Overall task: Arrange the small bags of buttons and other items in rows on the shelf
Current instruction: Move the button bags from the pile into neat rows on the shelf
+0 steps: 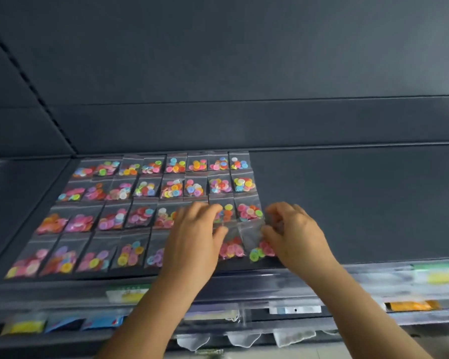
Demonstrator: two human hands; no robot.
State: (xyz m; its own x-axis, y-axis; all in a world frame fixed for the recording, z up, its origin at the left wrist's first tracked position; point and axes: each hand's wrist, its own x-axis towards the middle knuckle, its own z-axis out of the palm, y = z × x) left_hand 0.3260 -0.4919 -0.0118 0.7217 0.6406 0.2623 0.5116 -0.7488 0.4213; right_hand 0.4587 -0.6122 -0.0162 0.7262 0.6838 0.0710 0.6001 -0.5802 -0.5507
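Step in hand, as I read it: finishing the front row of the grid, right end. Small clear bags of buttons [145, 189] lie flat on the dark shelf [347, 203] in four rows, filling its left half; right half of shelf is bare.

Left hand [195, 239] rests palm-down over the front-row bags near the middle-right, fingers fairly straight, thumb out toward the pink-button bag [232, 248]. No curl round anything, so its grip looks open, pressing or steadying the bags under it.

Right hand [293, 229] is at the row's right end, fingers curled in, and appears to pinch the top edge of the last bag [257, 244] (pink and green buttons low in it). Plastic is blurred there, so the pinch is a judgement, not certain. That bag sits touching the pink-button bag, at the grid's right edge, near the shelf front.

Next move calls for: squaring this bag w/ the column behind it, top edge just under the third-row bag [249, 211], then letting go w/o dragging neighbours. Slick plastic, so light touch.
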